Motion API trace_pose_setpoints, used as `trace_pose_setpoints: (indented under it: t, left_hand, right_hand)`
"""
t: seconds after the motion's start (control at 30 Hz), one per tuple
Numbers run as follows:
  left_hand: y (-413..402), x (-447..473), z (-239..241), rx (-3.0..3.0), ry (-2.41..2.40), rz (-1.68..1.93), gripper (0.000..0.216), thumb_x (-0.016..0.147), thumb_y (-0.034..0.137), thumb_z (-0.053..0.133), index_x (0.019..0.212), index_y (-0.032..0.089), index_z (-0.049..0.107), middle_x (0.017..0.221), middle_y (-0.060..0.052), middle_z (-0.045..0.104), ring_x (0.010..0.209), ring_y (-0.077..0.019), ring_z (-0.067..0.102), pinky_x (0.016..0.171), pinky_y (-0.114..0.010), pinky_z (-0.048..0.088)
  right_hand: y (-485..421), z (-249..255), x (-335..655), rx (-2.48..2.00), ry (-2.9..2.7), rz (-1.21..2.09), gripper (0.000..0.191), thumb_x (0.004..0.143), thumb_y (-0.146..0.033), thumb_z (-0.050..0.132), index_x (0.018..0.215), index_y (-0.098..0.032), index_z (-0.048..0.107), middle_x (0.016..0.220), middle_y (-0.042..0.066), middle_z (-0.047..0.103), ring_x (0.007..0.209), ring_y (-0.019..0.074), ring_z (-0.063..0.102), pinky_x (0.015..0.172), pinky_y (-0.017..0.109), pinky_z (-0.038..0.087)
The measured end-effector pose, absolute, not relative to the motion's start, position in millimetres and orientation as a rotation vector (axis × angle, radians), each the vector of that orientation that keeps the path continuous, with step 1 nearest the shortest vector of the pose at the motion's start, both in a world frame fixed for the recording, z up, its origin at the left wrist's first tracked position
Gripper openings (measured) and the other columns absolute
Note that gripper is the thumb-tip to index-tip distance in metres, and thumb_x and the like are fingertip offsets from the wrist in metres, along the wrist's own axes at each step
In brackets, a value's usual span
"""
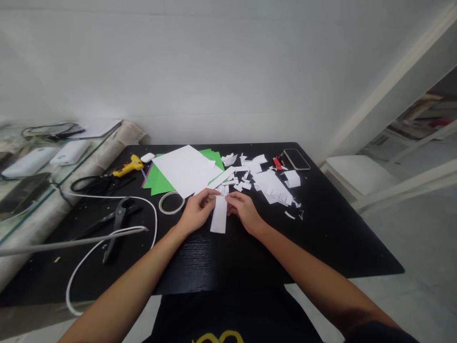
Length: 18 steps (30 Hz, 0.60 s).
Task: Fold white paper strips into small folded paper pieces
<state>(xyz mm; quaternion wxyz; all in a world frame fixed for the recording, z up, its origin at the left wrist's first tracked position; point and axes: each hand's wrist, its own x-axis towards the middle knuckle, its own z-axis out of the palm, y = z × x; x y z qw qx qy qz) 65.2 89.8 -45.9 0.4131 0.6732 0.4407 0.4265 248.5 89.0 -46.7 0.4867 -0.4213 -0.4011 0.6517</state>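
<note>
A narrow white strip of paper (219, 216) is held between my two hands, over the middle of the black table. My left hand (200, 208) pinches its upper left edge. On the opposite edge, the fingers of my right hand (246, 212) are closed on the same strip. Just beyond my fingertips lie small white paper scraps (243, 185). A large white sheet of paper (183, 169) rests on green sheets (157, 181) behind my left hand. A roll of tape (171, 203) lies flat to the left of that hand.
Left on the black table (321, 238) are a yellow glue gun (128, 166), scissors (116, 224) and a looping white cable (157, 221). At the back right lie a phone (297, 159), a small red tool (277, 163) and cut white paper (273, 186).
</note>
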Motion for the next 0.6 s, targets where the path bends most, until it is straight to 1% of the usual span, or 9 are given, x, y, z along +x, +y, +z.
trace_pose_setpoints:
  t: [0.13,0.3,0.4,0.47,0.6]
  left_hand:
    - [89.1,64.9,-45.4,1.709,1.122,1.069,0.023,0.091,0.025,0.060,0.110,0.019,0.070,0.088,-0.003,0.072,0.076,-0.0171,0.066,0.068,-0.028,0.051]
    - [88.3,66.3,-42.7,1.731,1.167,1.085,0.018,0.092,0.033,0.062,0.100,0.019,0.071,0.078,-0.001,0.070,0.069,-0.0156,0.063,0.065,-0.026,0.048]
    - [88.2,67.2,-41.8,1.743,1.208,1.106,0.020,0.094,0.037,0.062,0.092,0.019,0.069,0.073,0.001,0.067,0.065,-0.0144,0.058,0.063,-0.026,0.046]
    - [88.3,67.3,-41.8,1.756,1.234,1.113,0.023,0.094,0.039,0.061,0.086,0.019,0.066,0.069,0.003,0.062,0.063,-0.0134,0.054,0.062,-0.025,0.044]
    - [88.1,67.1,-41.9,1.787,1.264,1.103,0.026,0.095,0.040,0.060,0.082,0.019,0.064,0.065,0.004,0.057,0.061,-0.0127,0.050,0.059,-0.024,0.041]
  right_hand:
    - [88.2,-46.0,248.2,-1.030,-0.979,1.581,0.026,0.072,-0.039,0.082,0.077,-0.017,0.069,0.066,0.000,0.064,0.060,0.0142,0.058,0.054,0.027,0.048]
    - [86.7,-43.9,247.7,-1.030,-0.997,1.578,0.025,0.074,-0.040,0.080,0.078,-0.017,0.071,0.070,0.002,0.066,0.064,0.0149,0.061,0.056,0.027,0.051]
    - [86.1,-42.3,247.6,-1.021,-1.016,1.589,0.025,0.076,-0.042,0.078,0.078,-0.017,0.071,0.071,0.003,0.067,0.063,0.0154,0.062,0.055,0.028,0.052]
    - [85.7,-41.3,247.9,-1.015,-1.031,1.586,0.024,0.074,-0.040,0.078,0.080,-0.017,0.072,0.071,0.003,0.068,0.063,0.0159,0.063,0.055,0.028,0.053]
    - [84.8,-40.8,247.7,-1.012,-1.063,1.558,0.023,0.070,-0.035,0.080,0.083,-0.017,0.074,0.068,0.002,0.067,0.064,0.0168,0.063,0.057,0.029,0.054]
